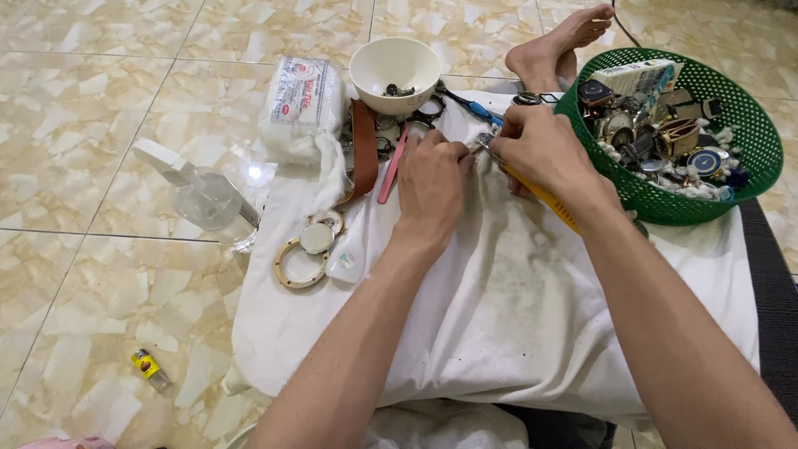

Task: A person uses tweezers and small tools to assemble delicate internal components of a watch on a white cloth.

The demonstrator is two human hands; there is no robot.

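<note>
cotton pack (pixel 301 106), white, beside bowl (pixel 395 73)

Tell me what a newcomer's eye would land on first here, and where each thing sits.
First the two hands at the centre of the white cloth: the left hand pinches a small metal part against the right hand, which grips a yellow-handled tool. Next the green plastic basket at the right, heaped with watches and watch parts. Then the white bowl at the cloth's far edge, holding a few small dark pieces.
</note>
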